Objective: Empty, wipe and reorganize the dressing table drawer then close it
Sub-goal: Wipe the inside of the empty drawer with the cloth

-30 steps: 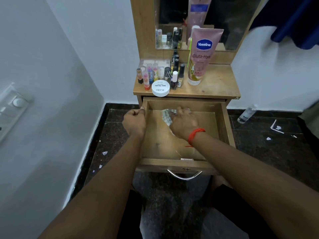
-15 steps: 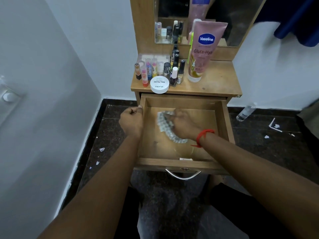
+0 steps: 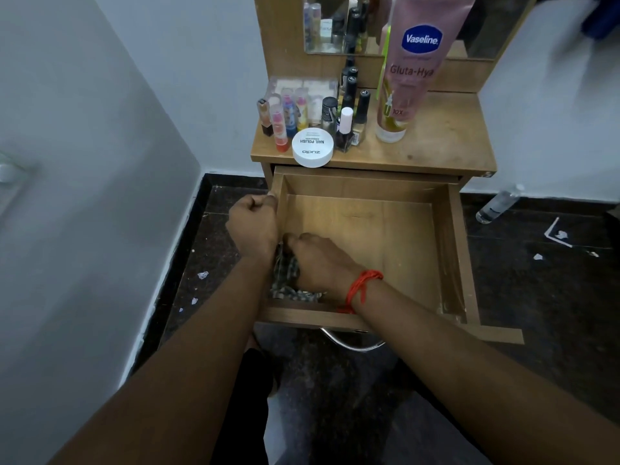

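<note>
The wooden drawer (image 3: 449,250) of the dressing table is pulled out, and its floor shows nothing but a cloth. My left hand (image 3: 253,221) grips the drawer's left wall near the back. My right hand (image 3: 320,263), with a red thread at the wrist, presses a checked cloth (image 3: 287,273) against the front left corner of the drawer floor. The cloth is partly hidden under that hand. On the table top (image 3: 446,135) stand several nail polish bottles (image 3: 345,125), lip balm tubes (image 3: 280,127), a white round tub (image 3: 312,147) and a tall pink Vaseline tube (image 3: 407,75).
A white wall (image 3: 84,162) runs close on the left. The dark floor (image 3: 543,290) holds small paper scraps and a clear plastic bottle (image 3: 496,204) to the right of the table. A mirror (image 3: 339,25) sits behind the table top. The metal drawer handle (image 3: 352,344) hangs at the front.
My right hand has dragged the cloth from the back middle of the drawer toward the front left corner. My left hand has stayed on the left wall.
</note>
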